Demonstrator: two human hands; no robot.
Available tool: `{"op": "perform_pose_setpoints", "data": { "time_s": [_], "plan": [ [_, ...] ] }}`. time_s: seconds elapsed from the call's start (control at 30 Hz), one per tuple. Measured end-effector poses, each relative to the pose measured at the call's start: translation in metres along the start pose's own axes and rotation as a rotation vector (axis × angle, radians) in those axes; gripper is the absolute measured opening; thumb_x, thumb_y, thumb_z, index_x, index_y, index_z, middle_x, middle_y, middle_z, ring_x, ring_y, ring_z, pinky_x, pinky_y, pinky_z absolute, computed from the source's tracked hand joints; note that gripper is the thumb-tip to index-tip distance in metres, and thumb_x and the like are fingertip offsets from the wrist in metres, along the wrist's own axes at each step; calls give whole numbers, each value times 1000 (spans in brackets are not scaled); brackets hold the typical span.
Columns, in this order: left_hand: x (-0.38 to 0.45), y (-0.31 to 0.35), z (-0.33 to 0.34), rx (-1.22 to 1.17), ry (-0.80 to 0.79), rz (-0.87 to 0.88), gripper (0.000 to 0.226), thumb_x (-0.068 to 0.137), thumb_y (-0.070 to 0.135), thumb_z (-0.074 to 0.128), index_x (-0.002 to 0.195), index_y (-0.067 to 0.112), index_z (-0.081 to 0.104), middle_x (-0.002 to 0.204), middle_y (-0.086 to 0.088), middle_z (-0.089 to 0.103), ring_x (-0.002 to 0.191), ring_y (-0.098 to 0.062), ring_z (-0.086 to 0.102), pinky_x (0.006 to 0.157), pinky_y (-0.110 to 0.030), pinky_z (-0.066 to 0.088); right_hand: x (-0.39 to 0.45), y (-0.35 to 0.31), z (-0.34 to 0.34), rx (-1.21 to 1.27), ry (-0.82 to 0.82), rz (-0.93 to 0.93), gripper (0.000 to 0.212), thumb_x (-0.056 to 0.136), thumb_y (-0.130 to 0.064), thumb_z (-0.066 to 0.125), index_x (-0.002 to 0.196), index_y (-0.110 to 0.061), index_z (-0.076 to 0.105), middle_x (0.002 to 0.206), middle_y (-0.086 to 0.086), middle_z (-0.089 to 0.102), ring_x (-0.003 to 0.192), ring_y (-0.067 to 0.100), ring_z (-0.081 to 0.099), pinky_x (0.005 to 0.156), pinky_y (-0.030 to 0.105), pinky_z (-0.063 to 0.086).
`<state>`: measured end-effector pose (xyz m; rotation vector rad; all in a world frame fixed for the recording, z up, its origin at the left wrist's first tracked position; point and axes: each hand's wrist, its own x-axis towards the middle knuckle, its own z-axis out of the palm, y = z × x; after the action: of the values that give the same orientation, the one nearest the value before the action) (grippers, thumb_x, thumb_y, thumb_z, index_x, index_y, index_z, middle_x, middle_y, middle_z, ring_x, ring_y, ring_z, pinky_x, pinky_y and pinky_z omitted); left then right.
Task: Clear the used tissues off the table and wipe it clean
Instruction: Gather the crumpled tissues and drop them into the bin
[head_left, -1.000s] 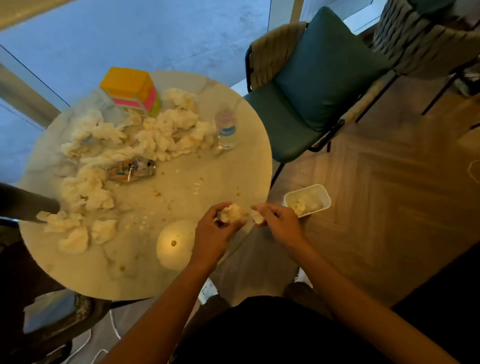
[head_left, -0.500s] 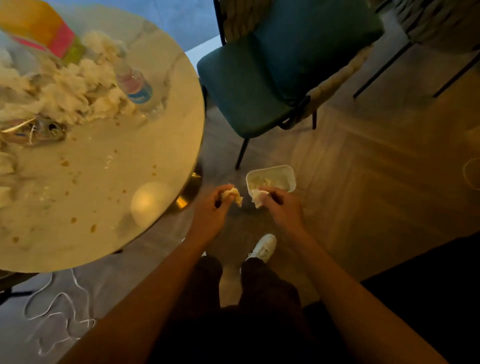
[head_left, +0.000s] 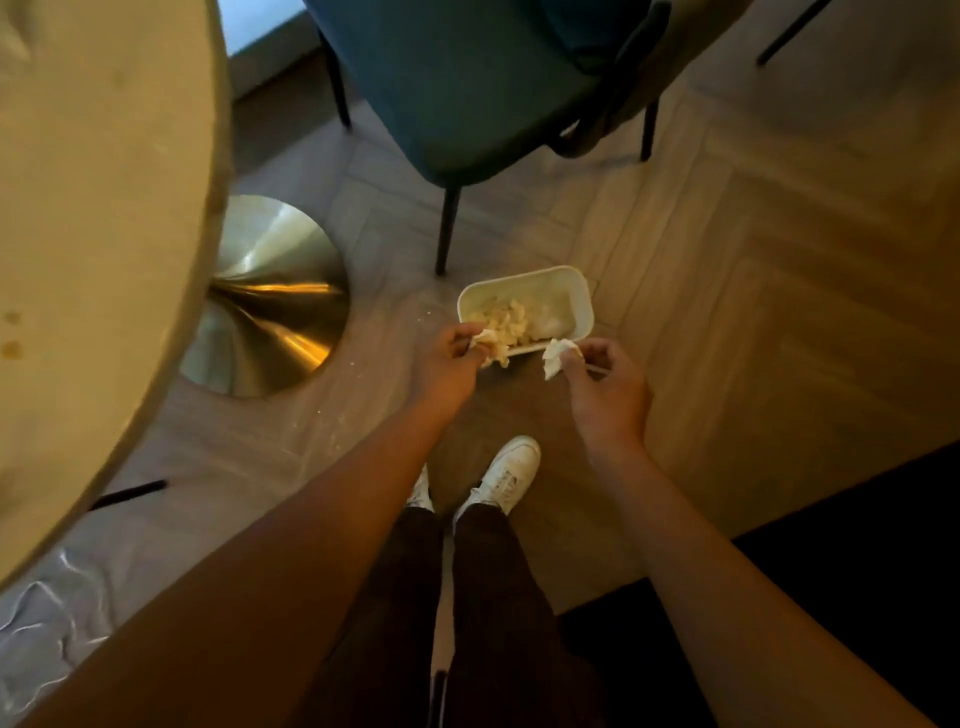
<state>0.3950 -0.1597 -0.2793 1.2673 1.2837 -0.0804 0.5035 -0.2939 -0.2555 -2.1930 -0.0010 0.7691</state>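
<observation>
wood floor, hands now at bin, left hand, right hand pinching tissues

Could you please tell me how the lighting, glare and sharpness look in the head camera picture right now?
Head view: dim, warm light; bright glare streaks on the brass table base; the tabletop edge is smeared by blur and bowed by the wide lens; the white bin and both tissue wads, left and right, look soft.
</observation>
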Motion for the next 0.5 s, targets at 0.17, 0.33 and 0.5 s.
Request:
{"op": "perform_pose_setpoints", "data": {
  "time_s": [0.17, 0.33, 0.5],
  "plan": [
    [79, -47, 38, -94, 43, -91, 23, 93, 21, 71, 102, 40, 63, 119, 5, 68, 107, -11, 66, 96, -37, 57, 71, 45, 59, 42, 89, 50, 6, 96, -27, 68, 99, -26, 64, 93, -15, 64, 84, -1, 63, 68, 20, 51],
    [148, -73, 61, -113, -4, -167, 42, 96, 15, 65, 136, 26, 57, 136, 0, 61, 112, -14, 63, 97, -36, 56, 124, 80, 110, 51, 57, 130, 23, 104, -33, 54, 125, -31, 64, 116, -14, 64, 107, 9, 62, 85, 29, 54],
    [164, -70, 58, 42, -29, -122, 37, 101, 18, 57, 138, 24, 56, 136, -1, 59, 112, -11, 58, 84, -24, 49, 136, 88, 113, -57, -58, 164, 38, 107, -35, 45, 143, -27, 55, 142, -4, 57, 126, 15, 53, 90, 24, 38]
  ]
}}
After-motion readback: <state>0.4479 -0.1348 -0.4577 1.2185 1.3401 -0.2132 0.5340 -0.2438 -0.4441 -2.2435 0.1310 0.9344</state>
